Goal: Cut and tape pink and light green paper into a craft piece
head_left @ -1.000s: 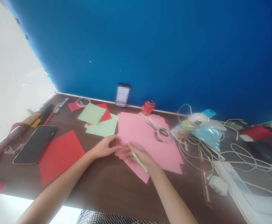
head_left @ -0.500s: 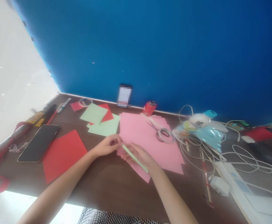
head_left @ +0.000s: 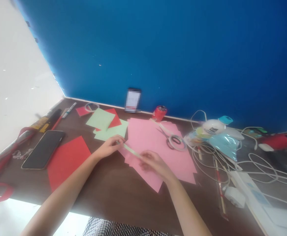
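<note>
A thin pale green paper strip (head_left: 131, 150) stretches between both hands above a pile of pink paper sheets (head_left: 155, 144) on the dark brown table (head_left: 113, 193). My left hand (head_left: 109, 147) pinches the strip's far left end. My right hand (head_left: 153, 164) has its fingers closed on the other end. Both hands hover just over the near left corner of the pink pile.
A red sheet (head_left: 67, 160) and a black phone (head_left: 43, 149) lie to the left. Green and red squares (head_left: 106, 123) lie behind. Scissors (head_left: 169, 136), a red tape roll (head_left: 159, 113), white cables (head_left: 251, 164) and a power strip (head_left: 251, 196) crowd the right side. The blue wall stands behind.
The strip, held mostly under my right hand a second ago, is now drawn out leftward. My left hand has moved up and left along it.
</note>
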Action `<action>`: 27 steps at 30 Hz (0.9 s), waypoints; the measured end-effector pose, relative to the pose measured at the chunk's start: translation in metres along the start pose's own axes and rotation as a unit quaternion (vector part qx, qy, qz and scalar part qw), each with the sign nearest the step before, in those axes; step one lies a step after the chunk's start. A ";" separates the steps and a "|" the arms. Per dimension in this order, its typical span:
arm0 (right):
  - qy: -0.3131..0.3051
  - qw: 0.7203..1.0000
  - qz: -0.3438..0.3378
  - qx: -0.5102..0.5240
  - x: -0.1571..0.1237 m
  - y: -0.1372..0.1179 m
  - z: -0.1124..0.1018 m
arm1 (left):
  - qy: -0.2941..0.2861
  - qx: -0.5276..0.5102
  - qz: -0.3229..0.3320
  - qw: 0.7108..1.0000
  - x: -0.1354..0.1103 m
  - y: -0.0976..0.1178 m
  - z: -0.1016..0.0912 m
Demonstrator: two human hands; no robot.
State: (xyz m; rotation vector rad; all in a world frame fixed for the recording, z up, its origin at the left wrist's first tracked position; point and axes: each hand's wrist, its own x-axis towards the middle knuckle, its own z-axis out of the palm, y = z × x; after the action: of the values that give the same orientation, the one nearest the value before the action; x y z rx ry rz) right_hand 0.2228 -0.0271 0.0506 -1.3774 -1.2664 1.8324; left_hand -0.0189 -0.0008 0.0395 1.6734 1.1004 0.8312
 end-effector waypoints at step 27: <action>0.152 0.923 -0.056 -0.348 -0.019 0.018 0.018 | -0.070 0.261 0.016 0.963 -0.003 -0.012 -0.009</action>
State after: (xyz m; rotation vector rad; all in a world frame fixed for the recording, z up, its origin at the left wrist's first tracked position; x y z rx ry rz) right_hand 0.2152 -0.0567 0.0439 -1.8059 -1.8615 1.0506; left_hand -0.0312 0.0014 0.0307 2.1517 1.2668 0.4489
